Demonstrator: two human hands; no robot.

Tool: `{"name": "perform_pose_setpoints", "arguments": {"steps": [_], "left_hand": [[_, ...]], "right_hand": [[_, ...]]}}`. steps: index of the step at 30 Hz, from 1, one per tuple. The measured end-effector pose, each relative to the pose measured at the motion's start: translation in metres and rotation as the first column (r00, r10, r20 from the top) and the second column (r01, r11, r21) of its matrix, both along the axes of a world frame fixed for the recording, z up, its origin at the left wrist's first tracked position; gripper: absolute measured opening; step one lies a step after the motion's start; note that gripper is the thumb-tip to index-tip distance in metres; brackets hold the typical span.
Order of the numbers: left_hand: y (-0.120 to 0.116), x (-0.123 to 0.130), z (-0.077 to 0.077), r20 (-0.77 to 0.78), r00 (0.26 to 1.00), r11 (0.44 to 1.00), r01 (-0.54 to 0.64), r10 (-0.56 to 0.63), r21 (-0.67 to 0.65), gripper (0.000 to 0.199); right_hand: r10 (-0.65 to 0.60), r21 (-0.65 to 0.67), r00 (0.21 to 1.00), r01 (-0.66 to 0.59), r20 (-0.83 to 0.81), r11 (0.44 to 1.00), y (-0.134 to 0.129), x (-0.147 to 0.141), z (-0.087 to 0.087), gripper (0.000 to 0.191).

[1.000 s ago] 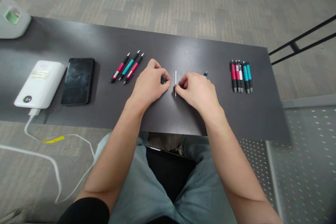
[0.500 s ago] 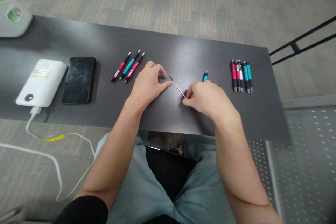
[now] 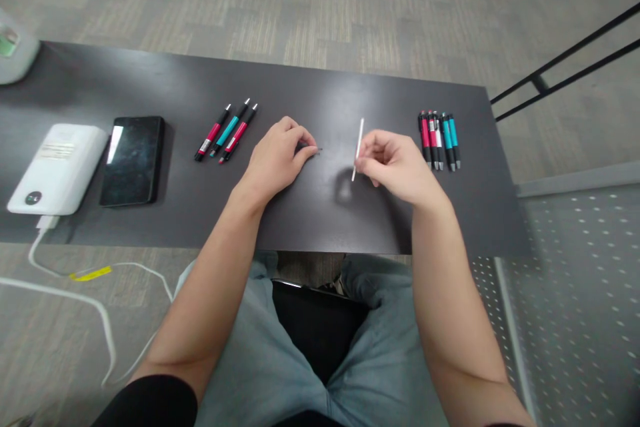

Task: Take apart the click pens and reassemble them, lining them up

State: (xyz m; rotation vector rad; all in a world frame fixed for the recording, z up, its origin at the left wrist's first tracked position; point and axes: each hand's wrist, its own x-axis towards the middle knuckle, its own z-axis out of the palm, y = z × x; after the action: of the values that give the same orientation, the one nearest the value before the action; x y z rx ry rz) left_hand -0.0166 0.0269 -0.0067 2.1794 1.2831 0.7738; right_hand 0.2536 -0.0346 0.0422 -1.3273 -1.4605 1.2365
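My right hand [image 3: 393, 163] pinches a thin white pen refill [image 3: 359, 140] between thumb and fingers, holding it nearly upright above the table. My left hand [image 3: 280, 160] rests on the table with thumb and forefinger closed together. A tiny dark piece, perhaps a spring [image 3: 321, 149], pokes out at those fingertips. To the left of my left hand lie two red-and-black pens [image 3: 239, 136] and a teal one [image 3: 230, 130], side by side. The teal pen seen earlier beside my right hand is hidden now.
Several red, white and teal pens [image 3: 439, 140] lie in a row at the right. On the left are a black phone [image 3: 133, 163] and a white power bank [image 3: 57, 170] with a white cable [image 3: 47, 260]. The dark table [image 3: 310, 227] ends close to my lap.
My right hand has lifted and turned the refill from slanted low over the table to nearly upright. My left thumb and forefinger have closed at the small dark piece. The view has shifted slightly.
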Motion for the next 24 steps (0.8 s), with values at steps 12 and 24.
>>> {"name": "perform_pose_setpoints", "arguments": {"steps": [12, 24], "left_hand": [[-0.009, 0.02, 0.015, 0.707, 0.699, 0.982, 0.184, -0.106, -0.035, 0.063], [-0.011, 0.026, 0.015, 0.776, 0.615, 0.973, 0.232, -0.143, -0.005, 0.061]], "right_hand": [[-0.193, 0.337, 0.915, 0.318, -0.355, 0.886, 0.01, -0.002, -0.054, 0.071], [-0.127, 0.359, 0.898, 0.293, -0.421, 0.886, 0.007, -0.019, -0.05, 0.065]]}}
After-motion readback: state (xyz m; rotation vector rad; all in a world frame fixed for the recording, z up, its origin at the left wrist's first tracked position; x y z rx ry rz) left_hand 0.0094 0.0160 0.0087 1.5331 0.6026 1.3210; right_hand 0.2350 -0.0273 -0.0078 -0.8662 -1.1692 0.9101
